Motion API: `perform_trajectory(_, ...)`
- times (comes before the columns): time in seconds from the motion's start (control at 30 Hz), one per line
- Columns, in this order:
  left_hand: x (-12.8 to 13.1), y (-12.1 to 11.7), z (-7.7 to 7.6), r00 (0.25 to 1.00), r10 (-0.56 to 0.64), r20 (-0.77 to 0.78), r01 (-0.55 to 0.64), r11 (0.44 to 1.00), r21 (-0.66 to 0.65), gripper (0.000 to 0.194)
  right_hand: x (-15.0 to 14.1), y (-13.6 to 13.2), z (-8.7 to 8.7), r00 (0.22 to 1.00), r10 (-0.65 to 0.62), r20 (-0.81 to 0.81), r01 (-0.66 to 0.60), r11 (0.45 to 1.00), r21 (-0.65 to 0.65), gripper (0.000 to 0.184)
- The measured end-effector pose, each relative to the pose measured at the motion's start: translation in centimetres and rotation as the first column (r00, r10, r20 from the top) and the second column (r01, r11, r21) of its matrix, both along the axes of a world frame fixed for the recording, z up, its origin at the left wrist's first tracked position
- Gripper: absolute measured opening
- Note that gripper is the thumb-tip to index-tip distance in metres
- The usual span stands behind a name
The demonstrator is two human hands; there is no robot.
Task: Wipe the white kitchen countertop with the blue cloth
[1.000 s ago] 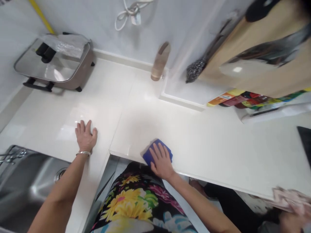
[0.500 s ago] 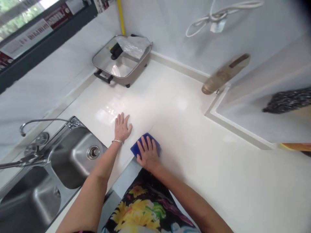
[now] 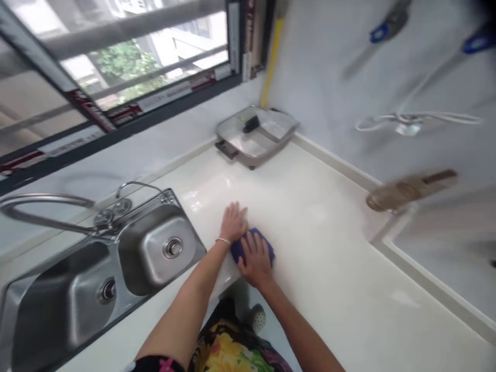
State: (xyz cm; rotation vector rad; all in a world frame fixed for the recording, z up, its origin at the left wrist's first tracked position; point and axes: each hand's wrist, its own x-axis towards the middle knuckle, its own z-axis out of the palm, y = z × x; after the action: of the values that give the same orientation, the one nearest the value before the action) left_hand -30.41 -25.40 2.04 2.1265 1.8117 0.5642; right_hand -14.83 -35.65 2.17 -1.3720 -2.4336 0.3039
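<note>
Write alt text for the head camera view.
A right hand presses a blue cloth on a white countertop, beside a left hand wearing a bracelet. A double steel sink lies left; a lidded pan stands beyond.

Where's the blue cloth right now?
Head view: the blue cloth lies on the white countertop under the right hand, beside the left hand, right of the stainless steel sink.
</note>
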Motion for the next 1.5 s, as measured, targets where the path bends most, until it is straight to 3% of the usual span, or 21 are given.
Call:
perform_trajectory(0.1,-0.6,-0.7,0.3,1.000,-0.012,0.021,0.012,1.000,-0.005,0.055,0.1,-0.1,-0.7,1.000,0.023,0.000,-0.023,0.996,0.082,0.071)
perform_trajectory(0.17,-1.5,-2.7,0.5,0.999,-0.011,0.034,0.011,1.000,-0.008,0.055,0.2,-0.2,-0.8,0.999,0.043,0.019,-0.045,0.994,0.104,0.074)
perform_trajectory(0.4,-6.8,-17.1,0.0,0.995,-0.060,0.081,0.055,0.996,0.070,0.066,0.3,-0.8,-0.7,0.997,0.051,0.052,-0.057,0.992,0.113,0.080)
perform_trajectory(0.5,-7.8,-20.0,-0.2,0.993,-0.039,0.109,0.032,0.997,0.070,0.062,-0.4,-0.6,-0.4,0.992,0.070,0.109,-0.082,0.990,0.113,0.081)
perform_trajectory(0.73,-7.9,-19.7,-0.3,0.920,-0.051,0.388,-0.003,0.990,0.139,0.054,-7.3,1.9,0.2,0.975,0.082,0.206,-0.099,0.992,0.074,0.080)
perform_trajectory(0.9,-8.1,-20.1,-0.7,0.830,0.024,0.557,-0.118,0.984,0.133,0.046,-12.7,5.2,0.4,0.960,0.169,0.221,-0.175,0.984,0.009,0.076)
perform_trajectory(1.27,-7.7,-19.6,1.4,0.843,0.065,0.534,-0.114,0.992,0.060,0.040,-23.0,13.4,0.7,0.918,0.326,0.227,-0.347,0.936,0.058,0.070)
perform_trajectory(1.37,-7.6,-19.8,0.5,0.856,0.066,0.513,-0.107,0.993,0.049,0.038,-26.3,16.1,0.8,0.919,0.341,0.197,-0.357,0.933,0.052,0.067)
perform_trajectory(1.5,-7.3,-20.0,-2.5,0.892,0.023,0.452,-0.030,0.999,0.009,0.025,-30.5,20.1,0.5,0.938,0.313,0.150,-0.325,0.944,0.060,0.065)
